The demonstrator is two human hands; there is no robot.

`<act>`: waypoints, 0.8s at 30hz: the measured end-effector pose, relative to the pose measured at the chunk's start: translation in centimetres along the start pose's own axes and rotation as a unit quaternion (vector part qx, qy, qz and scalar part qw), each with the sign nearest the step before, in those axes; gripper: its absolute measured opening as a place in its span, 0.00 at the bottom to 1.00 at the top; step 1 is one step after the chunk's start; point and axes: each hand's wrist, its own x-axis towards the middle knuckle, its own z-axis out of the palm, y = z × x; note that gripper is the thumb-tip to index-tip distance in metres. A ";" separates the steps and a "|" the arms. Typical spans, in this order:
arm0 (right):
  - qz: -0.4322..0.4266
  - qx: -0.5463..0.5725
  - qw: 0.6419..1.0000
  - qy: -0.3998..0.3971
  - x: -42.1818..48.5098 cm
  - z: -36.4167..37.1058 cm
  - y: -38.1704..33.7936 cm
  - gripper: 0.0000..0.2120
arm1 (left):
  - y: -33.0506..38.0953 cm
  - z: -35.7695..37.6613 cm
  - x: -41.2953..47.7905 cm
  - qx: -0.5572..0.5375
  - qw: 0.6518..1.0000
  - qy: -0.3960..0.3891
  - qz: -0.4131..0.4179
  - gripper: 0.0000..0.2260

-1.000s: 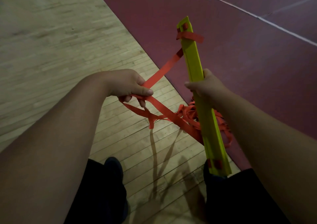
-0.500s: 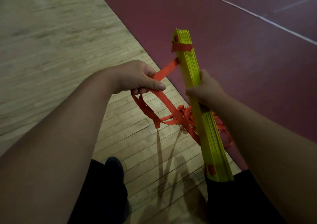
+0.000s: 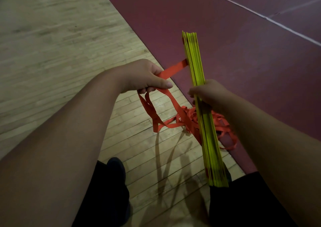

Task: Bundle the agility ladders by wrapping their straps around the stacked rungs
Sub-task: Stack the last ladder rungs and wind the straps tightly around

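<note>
Head view: gripping the stacked yellow rungs (image 3: 192, 56) mid-length with the right hand (image 3: 206, 92), fingers curled round them, held in the air over the edge where wooden floor (image 3: 52, 44) meets maroon court (image 3: 243, 53). Pinching the orange strap (image 3: 174, 68) in the left hand (image 3: 144, 76), thumb on top, pulled taut from the stack; loose loops hanging below.

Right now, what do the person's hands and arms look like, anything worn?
The left hand and right hand are bare: no gloves, rings or watch visible. The left forearm and right forearm are uncovered to the frame edge; no sleeve shows.
</note>
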 end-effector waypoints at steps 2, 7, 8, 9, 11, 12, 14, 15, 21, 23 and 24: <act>0.005 0.026 0.999 -0.018 0.2 0.1 0.2 0.11 | 0.0 -0.1 0.1 -0.006 1.000 0.008 0.002 0.16; 0.018 0.044 0.997 -0.053 0.2 0.5 0.2 0.13 | -0.3 -0.2 0.2 -0.014 1.000 0.004 0.004 0.15; 0.020 0.040 0.998 -0.052 0.2 0.5 0.2 0.14 | -0.3 -0.2 0.2 -0.011 1.000 0.004 0.004 0.15; 0.019 0.027 0.998 -0.049 0.1 0.7 0.1 0.14 | -0.4 -0.2 0.3 -0.007 1.000 0.004 0.002 0.15; 0.013 -0.006 0.999 -0.045 -0.1 0.9 0.0 0.14 | -0.3 0.0 0.3 0.001 1.000 0.003 -0.001 0.17; 0.010 -0.016 0.999 -0.042 -0.1 1.0 0.0 0.15 | -0.3 0.0 0.4 0.003 1.000 0.002 -0.002 0.17; 0.004 -0.026 0.999 -0.039 -0.2 1.1 0.0 0.15 | -0.2 0.1 0.4 0.006 1.000 0.002 -0.002 0.17; 0.006 -0.028 0.999 -0.041 -0.3 1.1 -0.1 0.15 | -0.2 0.1 0.4 0.008 1.000 0.003 -0.001 0.17; 0.032 -0.013 0.997 -0.063 -0.5 0.8 -0.1 0.16 | 0.2 0.2 0.5 0.007 1.000 0.010 0.005 0.18; 0.034 0.000 0.997 -0.069 -0.4 0.9 0.0 0.19 | 0.3 0.3 0.4 0.006 1.000 0.009 0.012 0.17; 0.035 0.003 0.997 -0.070 -0.3 1.0 0.1 0.20 | 0.4 0.3 0.4 0.005 1.000 0.009 0.016 0.17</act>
